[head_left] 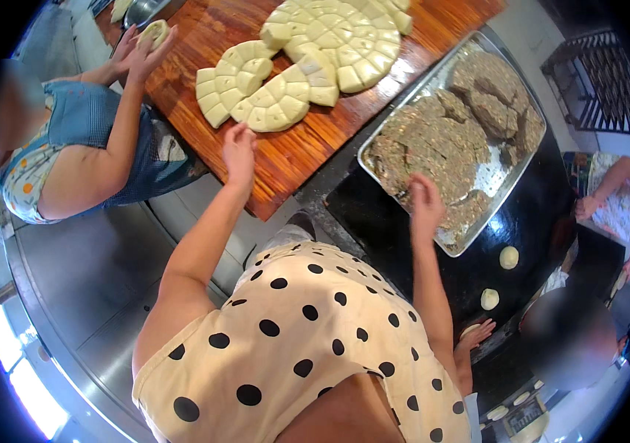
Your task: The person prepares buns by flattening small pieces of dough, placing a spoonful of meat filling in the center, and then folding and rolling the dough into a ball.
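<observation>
My left hand reaches to the near edge of the scored pale dough on the wooden table, fingers loosely bent and apart. Its fingertips are close to the dough pieces; I cannot tell if they touch. The dough lies in curved rows of small blocks, with a large round part behind. My right hand is over the near left side of a metal tray heaped with brown, speckled filling. Its fingers are slightly curled, thumb apart, with nothing visible in them.
On my left a person in a blue apron holds a hollowed dough piece. Two dough balls sit on the black surface at right. Another person's hand is near them. A dark rack stands far right.
</observation>
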